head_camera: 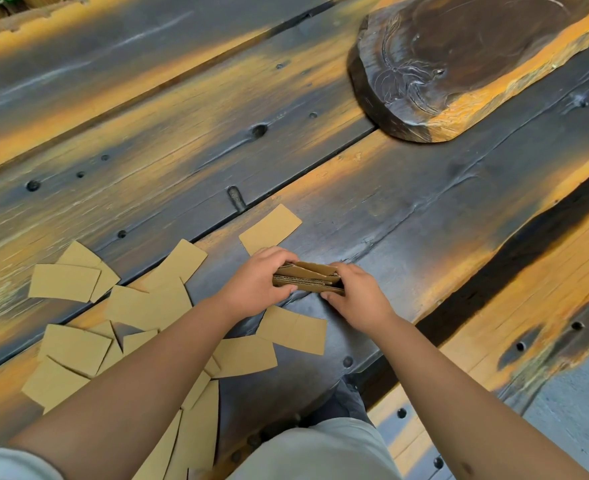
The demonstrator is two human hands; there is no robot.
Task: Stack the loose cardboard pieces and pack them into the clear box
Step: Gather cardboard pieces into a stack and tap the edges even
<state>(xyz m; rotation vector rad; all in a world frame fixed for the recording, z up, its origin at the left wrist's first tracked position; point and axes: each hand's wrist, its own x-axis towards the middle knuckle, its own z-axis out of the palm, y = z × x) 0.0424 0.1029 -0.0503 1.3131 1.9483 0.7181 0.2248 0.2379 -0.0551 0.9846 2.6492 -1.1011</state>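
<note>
Both forearms are bare to above the elbow. A short pale grey-white fabric sleeve point(9, 462) shows at 7 o'clock, light beige cloth trousers point(320, 452) at 6 o'clock (a dark grey patch of clothing point(348, 400) just above them).

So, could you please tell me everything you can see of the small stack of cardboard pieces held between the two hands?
The stack is a handful of tan corrugated cardboard pieces, their fluted edges facing the camera. It is uneven: the top piece sits skewed, corners poking out. The left hand grips its left end and the right hand its right end, low over the dark wooden table. Whether it touches the table cannot be told.
</note>
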